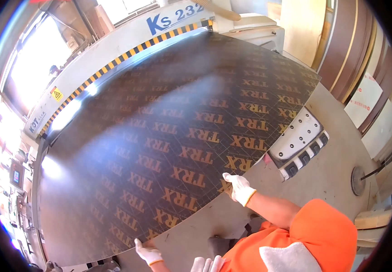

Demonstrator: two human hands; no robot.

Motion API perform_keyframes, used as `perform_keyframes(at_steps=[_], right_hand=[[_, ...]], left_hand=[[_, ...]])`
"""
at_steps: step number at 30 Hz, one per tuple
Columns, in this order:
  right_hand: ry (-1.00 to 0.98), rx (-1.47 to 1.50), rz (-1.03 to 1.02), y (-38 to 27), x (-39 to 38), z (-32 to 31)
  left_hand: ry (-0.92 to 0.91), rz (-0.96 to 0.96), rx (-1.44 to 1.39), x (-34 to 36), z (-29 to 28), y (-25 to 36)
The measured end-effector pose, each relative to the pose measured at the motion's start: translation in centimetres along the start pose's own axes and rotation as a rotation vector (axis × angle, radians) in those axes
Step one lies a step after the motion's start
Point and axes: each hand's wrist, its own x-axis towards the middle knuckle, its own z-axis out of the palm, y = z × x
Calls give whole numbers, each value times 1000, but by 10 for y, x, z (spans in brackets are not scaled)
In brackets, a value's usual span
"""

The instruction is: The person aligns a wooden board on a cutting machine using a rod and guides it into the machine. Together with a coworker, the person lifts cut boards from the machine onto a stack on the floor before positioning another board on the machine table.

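A large dark-brown panel [159,145] with repeated gold lettering fills the middle of the view. Its far side lies beneath the machine's striped front beam. My right hand [239,188], in a white knit glove, is at the panel's near edge, right of centre, its thumb along the top. Further left on that edge is my left hand [148,252], gloved alike, thumb up against the panel. The fingers of both hands seem to curl under the edge and are partly hidden. The light-coloured floor [196,231] shows below the near edge.
A white machine beam [128,41] with a yellow-and-black striped edge spans the far side. A white perforated plate with dark blocks [298,138] stands by the panel's right edge. Several boards [341,54] lean at the far right. A control screen [17,177] is at left.
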Motion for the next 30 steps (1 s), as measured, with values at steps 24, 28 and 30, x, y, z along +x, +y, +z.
perform_keyframes(at_steps=[24,28,30], right_hand=[[-66,-1148,-1171,-132,144,-158],[227,-1180,-1543,-348,197,-209],[403,-1408,-1670,-437,226,-232]], left_hand=[[-108,-27,34,60,-42,-256],[-321,-72,-35,-20,58,-298],[-326,-65,-18,-70,107,-337]])
